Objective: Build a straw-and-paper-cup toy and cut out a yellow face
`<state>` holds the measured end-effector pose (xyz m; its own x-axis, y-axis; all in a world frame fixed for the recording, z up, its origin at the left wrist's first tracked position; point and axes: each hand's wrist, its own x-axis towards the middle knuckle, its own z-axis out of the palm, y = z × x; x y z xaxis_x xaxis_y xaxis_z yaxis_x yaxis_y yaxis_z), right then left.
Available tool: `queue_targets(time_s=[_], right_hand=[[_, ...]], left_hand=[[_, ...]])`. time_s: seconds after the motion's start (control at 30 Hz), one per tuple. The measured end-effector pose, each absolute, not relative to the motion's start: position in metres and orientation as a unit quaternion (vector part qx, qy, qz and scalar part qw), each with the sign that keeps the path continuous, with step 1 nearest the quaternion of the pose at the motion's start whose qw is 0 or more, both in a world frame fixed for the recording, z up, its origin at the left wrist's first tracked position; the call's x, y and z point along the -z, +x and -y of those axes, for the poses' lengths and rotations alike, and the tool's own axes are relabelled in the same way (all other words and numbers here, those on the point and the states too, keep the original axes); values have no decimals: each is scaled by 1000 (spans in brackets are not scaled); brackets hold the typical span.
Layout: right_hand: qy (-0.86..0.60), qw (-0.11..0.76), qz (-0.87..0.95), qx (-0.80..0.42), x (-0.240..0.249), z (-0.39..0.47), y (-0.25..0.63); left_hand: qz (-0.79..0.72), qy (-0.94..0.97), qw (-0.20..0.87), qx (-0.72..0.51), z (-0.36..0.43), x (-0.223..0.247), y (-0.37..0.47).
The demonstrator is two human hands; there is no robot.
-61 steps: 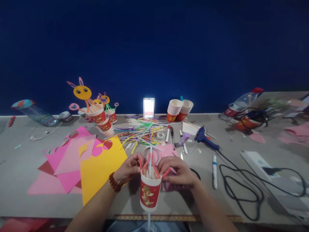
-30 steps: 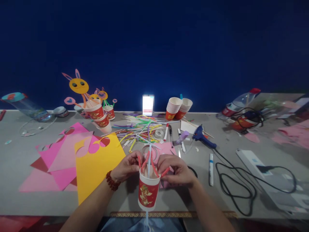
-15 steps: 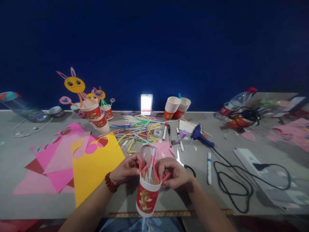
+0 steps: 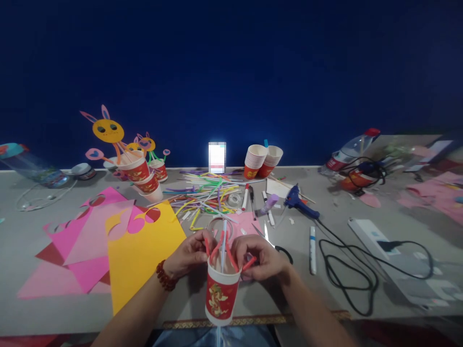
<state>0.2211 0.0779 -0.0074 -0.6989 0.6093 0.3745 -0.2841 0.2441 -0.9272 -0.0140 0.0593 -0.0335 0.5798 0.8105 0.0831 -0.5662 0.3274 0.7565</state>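
Note:
A red paper cup (image 4: 221, 296) with a white rim and a gold printed figure hangs between my hands, close to the table's front edge. Red bendy straws (image 4: 235, 260) stick up inside it and bend outward over both sides of the rim. Through its middle runs a pale straw (image 4: 223, 241), which also shows below the base. My left hand (image 4: 188, 253) is closed, fingertips pinching the red straw at the left rim. My right hand (image 4: 261, 258) pinches the red straw's bent end at the right rim; its curled fingers are partly hidden.
Scissors (image 4: 266, 233) lie just beyond my right hand. Farther back are loose straws (image 4: 213, 193), stacked cups (image 4: 256, 159) and a blue glue gun (image 4: 300, 202) with a looping cable (image 4: 340, 289). Yellow paper (image 4: 144, 255) and finished cup figures (image 4: 133, 166) are at the left.
The pale straw's top has shifted left and the cup stands a little straighter. Both hands keep their pinch. The whole view has moved slightly.

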Motion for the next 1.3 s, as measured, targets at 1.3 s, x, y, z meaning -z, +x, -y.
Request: queue_targets(time_s=[1.3], right_hand=[[-149,353,628,-677,17,-70,229]], left_hand=[[-156,391,794,-438,-58,31,-13]])
